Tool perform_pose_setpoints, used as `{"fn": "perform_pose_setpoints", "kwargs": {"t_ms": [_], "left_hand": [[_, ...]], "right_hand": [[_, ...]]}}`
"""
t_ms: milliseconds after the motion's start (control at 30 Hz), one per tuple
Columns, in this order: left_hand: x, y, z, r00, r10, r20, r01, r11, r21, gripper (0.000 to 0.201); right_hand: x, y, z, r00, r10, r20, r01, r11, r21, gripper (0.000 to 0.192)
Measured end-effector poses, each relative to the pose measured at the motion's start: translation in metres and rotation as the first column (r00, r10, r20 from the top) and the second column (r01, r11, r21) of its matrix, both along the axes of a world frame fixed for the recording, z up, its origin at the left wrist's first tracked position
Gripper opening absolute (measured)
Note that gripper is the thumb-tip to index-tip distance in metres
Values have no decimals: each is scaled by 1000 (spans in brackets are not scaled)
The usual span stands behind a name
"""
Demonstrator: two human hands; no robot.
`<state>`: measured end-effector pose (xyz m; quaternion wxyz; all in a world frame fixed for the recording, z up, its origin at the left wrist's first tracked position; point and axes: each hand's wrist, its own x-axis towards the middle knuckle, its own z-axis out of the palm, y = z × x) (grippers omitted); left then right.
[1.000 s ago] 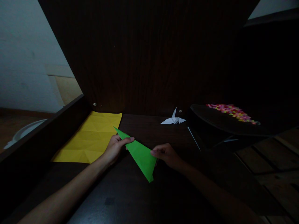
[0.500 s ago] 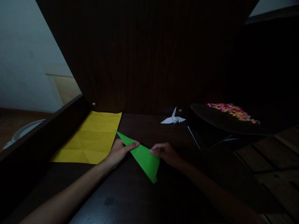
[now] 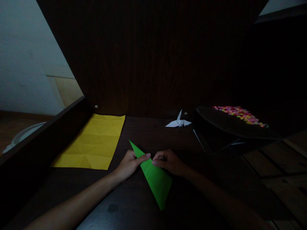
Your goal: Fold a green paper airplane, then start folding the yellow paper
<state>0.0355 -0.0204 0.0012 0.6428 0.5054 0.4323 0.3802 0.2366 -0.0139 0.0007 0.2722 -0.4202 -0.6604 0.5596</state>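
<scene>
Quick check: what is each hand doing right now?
Left hand: closed, pinching the folded green paper near its upper point.
Right hand: closed, fingers pressing on the same paper's right edge.

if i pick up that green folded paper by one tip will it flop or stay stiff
The green folded paper is a long layered triangle, so it probably stays fairly stiff along its creases. It looks thin and light, so it would likely slide easily on the dark table when pushed.
</scene>
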Motion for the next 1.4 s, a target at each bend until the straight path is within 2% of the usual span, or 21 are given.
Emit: {"fn": "perform_pose_setpoints", "kwargs": {"t_ms": [133,300,567,700,900,1100,1233,1400], "left_hand": [[-2,1,2,1000,0,9,0,999,-33,31],[-6,6,2,996,61,70,-55,995,-87,28],[-18,19,17,962,241,127,-224,965,-134,31],[-21,22,21,950,279,140,-266,958,-102,31],[-22,24,19,959,227,171,-221,974,-53,33],[-23,25,17,938,233,255,-214,972,-102,36],[-22,26,14,933,236,270,-220,971,-89,40],[-20,25,13,930,268,252,-261,963,-59,42]], "right_hand": [[2,1,1,1000,-3,19,2,1000,17,22],[5,2,3,999,29,17,-29,999,-14,21],[13,7,5,1000,9,-28,-9,1000,1,30],[19,12,7,994,-66,-88,63,998,-31,33],[29,24,6,961,-258,-104,255,966,-33,32],[32,28,6,947,-297,-126,293,955,-49,31],[31,28,4,937,-320,-143,317,948,-45,33],[25,28,-1,889,-403,-219,377,914,-149,32]]}}
